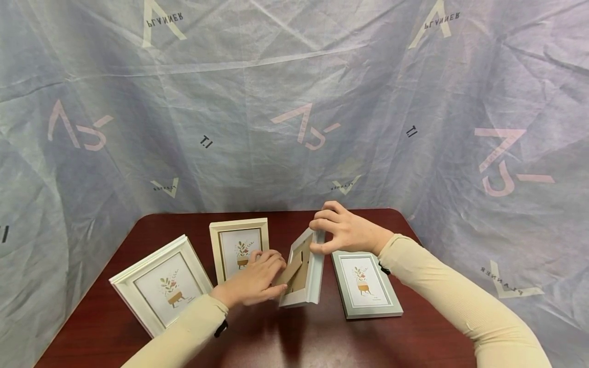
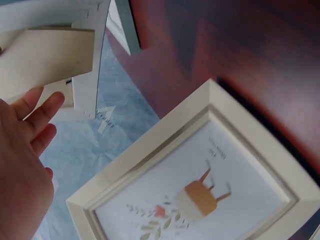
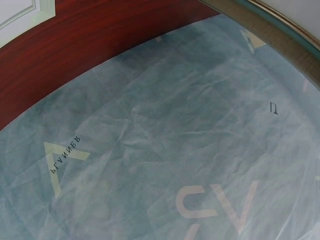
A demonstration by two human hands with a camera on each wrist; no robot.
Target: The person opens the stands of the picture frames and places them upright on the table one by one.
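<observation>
My right hand [image 1: 342,230] grips the top edge of a pale picture frame [image 1: 315,278] in the middle of the table. The frame stands tilted, its brown backing turned toward my left hand [image 1: 257,278]. Loosely extended, the left fingers are at the fold-out stand [image 1: 296,271] on that back. In the left wrist view, the fingertips [image 2: 55,102] lie along the lower edge of the stand [image 2: 55,52]. Whether the thumb presses its other side is hidden. The right wrist view does not show the right hand.
A cream frame [image 1: 216,255] stands behind my left hand, and another cream frame [image 1: 126,281] leans at the left. To the right, a grey-green frame [image 1: 375,310] lies face up. The dark red table [image 1: 257,347] ends at a printed grey cloth [image 1: 257,168].
</observation>
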